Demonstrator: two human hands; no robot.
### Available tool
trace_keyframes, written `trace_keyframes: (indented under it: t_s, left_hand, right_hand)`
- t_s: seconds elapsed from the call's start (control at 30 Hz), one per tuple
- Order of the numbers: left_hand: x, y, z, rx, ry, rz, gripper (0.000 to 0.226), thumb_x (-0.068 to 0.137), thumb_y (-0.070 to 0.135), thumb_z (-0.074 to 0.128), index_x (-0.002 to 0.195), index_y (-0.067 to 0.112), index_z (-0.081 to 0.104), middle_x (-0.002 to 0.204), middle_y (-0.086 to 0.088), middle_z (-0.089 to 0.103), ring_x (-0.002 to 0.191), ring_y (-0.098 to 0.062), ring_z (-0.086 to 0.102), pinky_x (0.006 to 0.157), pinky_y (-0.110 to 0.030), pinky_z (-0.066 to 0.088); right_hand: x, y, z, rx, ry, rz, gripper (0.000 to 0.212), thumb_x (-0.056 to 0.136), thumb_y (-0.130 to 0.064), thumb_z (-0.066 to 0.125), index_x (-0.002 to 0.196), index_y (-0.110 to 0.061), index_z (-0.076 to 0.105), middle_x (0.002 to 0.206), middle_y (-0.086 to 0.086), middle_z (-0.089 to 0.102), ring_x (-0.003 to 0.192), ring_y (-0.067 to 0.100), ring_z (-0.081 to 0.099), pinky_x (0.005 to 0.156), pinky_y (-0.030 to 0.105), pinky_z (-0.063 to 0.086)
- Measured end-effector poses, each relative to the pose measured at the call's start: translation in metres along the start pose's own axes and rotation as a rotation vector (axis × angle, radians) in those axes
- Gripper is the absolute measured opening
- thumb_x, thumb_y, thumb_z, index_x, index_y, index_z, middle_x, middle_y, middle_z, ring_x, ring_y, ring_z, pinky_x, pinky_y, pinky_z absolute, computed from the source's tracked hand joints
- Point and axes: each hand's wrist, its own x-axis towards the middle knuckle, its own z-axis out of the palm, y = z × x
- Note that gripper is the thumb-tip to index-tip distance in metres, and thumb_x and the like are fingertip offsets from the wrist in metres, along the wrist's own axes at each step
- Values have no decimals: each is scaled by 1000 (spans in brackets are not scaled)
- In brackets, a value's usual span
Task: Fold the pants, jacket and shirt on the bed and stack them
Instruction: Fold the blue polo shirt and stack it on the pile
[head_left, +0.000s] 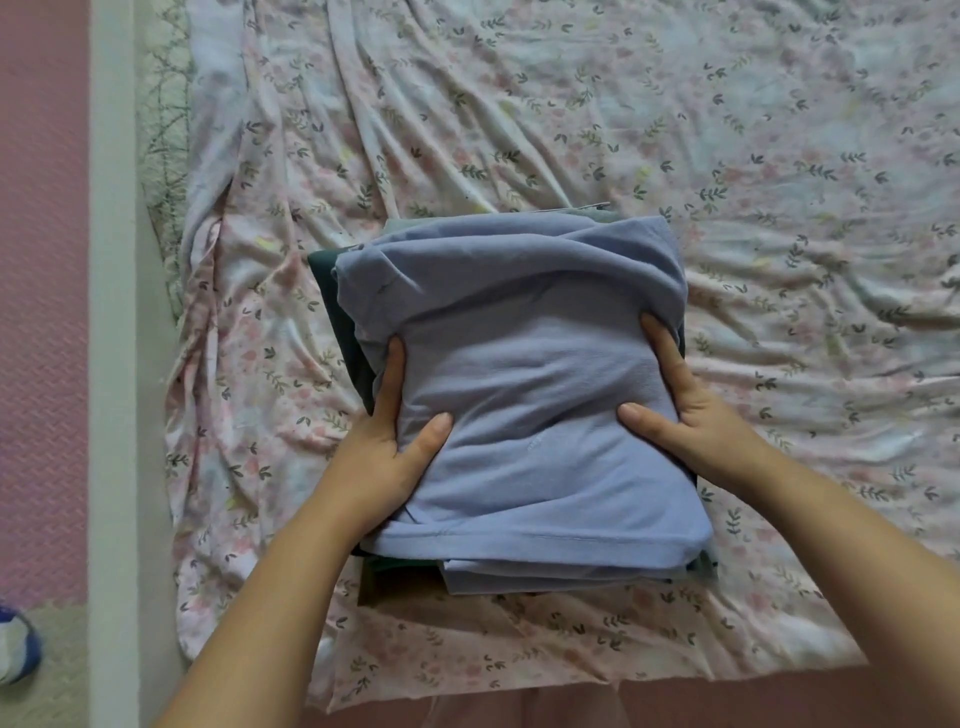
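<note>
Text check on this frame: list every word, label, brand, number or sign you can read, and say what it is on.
No text can be read in this frame.
On the blue folded top, a small pale mark: too small to read.
On the floral bedsheet: leaf and flower print only, no lettering.

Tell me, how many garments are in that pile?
3 that show: a blue one on top, a dark green one peeking out left beneath it, a grey-green one at the far edge. Others may be hidden.
</note>
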Motion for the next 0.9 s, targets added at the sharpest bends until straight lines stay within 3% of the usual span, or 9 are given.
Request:
trace_keyframes:
  t_s: [0.1,0.23,0.33,0.43,0.57,0.7,0.83,0.9]
  left_hand:
    - [-2,5,0,-72,20,-29,78,57,79,29,118,71,-19,147,10,30,124,-20,44,87,-24,35]
    - [-1,9,-1,-351,33,-35,74,57,74,45,113,80,-1,127,39,24,120,-1,35,94,-25,34]
    - [1,14,3,-414,19,-29,75,63,68,50,120,74,2,135,31,21,122,1,31,94,-22,32]
    - [-2,23,5,-542,91,-12,72,77,44,59,132,57,14,137,28,25,118,6,37,88,-7,35]
    - [-20,44,-9,-608,177,32,61,91,15,52,134,46,24,132,20,37,105,13,44,75,3,41]
    - [-62,72,-29,-615,211,43,57,91,13,52,128,49,29,123,24,41,100,14,44,71,2,42]
    - [-117,102,-41,-598,237,58,60,90,16,54,132,50,28,118,33,39,99,21,41,80,-3,41]
    - [-144,123,-46,-580,280,83,64,90,15,54,137,47,25,121,35,36,101,22,41,79,0,39]
  right_hand:
    - [1,2,3,74,-8,9,69,77,-45,58,105,-86,11,106,-68,19,98,-38,32,76,-8,32]
    - [5,10,9,204,35,57,72,69,-51,61,113,-80,13,104,-66,27,97,-33,40,80,9,43]
    - [6,9,10,265,47,39,73,73,-53,67,117,-76,14,113,-58,29,102,-26,43,82,13,43]
    - [1,2,8,409,79,36,66,83,-29,58,121,-67,20,114,-42,32,97,-18,44,71,9,48]
    - [-17,-19,4,449,123,27,65,90,-15,52,138,-47,21,113,-38,34,80,-31,46,62,0,44]
    - [-58,-48,-1,453,147,8,64,90,-12,52,138,-42,23,111,-38,33,71,-34,46,57,-2,41]
    - [-109,-83,-12,427,151,-43,62,88,-12,56,133,-44,27,114,-36,35,76,-34,45,60,-2,41]
    - [-135,-103,-21,394,168,-89,66,82,-17,66,130,-42,29,118,-32,35,79,-33,45,61,-2,42]
